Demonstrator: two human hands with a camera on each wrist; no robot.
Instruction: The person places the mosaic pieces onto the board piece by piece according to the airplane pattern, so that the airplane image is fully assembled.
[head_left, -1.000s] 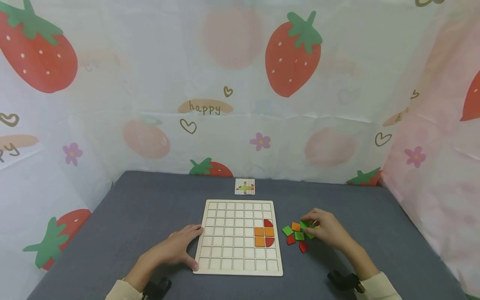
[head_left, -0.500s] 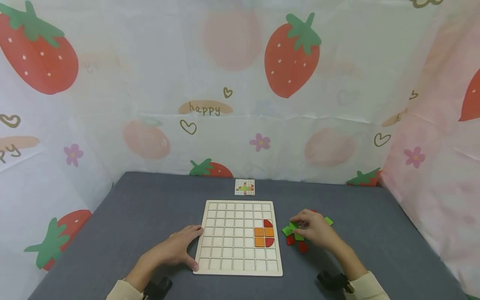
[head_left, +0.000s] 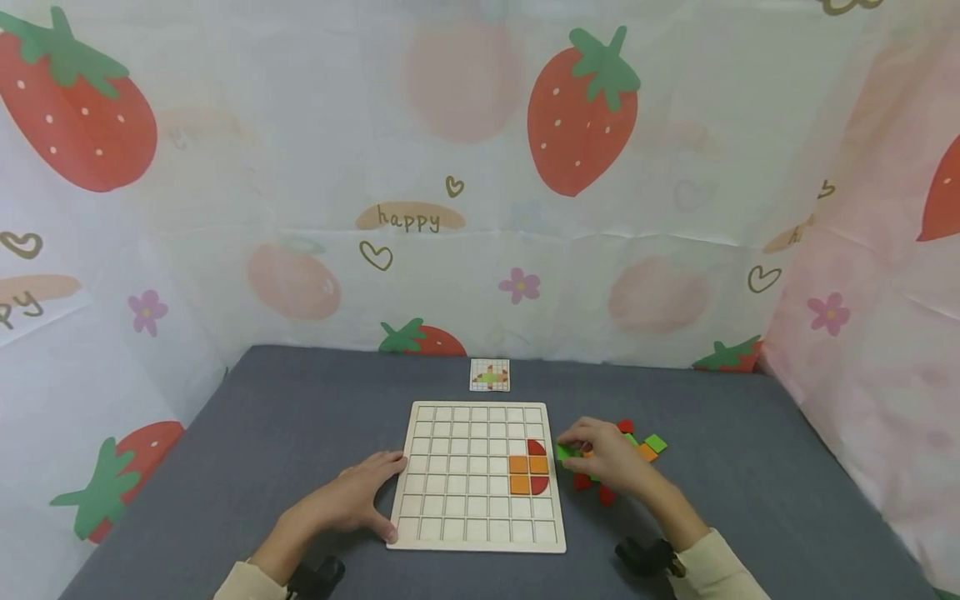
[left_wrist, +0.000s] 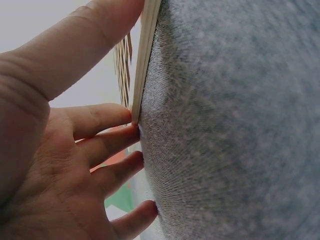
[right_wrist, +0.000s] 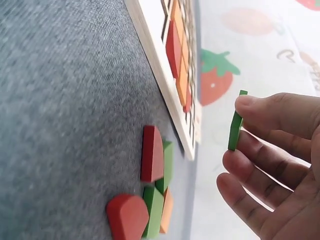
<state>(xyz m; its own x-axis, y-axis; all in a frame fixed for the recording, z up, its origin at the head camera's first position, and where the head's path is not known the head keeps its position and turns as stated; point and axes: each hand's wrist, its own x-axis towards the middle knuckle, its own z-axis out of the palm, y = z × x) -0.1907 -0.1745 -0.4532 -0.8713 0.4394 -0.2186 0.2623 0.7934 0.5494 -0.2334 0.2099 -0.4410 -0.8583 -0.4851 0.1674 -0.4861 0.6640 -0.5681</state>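
A pale wooden grid board (head_left: 442, 505) lies flat, with orange squares (head_left: 519, 484) and red quarter-round pieces (head_left: 539, 485) set in cells at its right side. My left hand (head_left: 347, 497) rests along the board's left edge; its fingers are spread and extended, with the thumb near the bottom corner. Between thumb and fingers, my right hand (head_left: 609, 457) pinches a green square tile (right_wrist: 235, 129), raised just right of the board. Beneath and behind that hand are loose red pieces (right_wrist: 152, 154), green ones (right_wrist: 154, 212) and orange ones (right_wrist: 167, 211), partly hidden in the head view.
Beyond the board a small printed pattern card (head_left: 490, 375) lies on the grey cloth-covered table (head_left: 322, 400). A strawberry-print curtain (head_left: 480, 275) hangs around the back and sides.
My right hand has moved left from the loose pieces toward the board, carrying the green tile. More pieces show behind it. My left hand has stayed at the board's edge.
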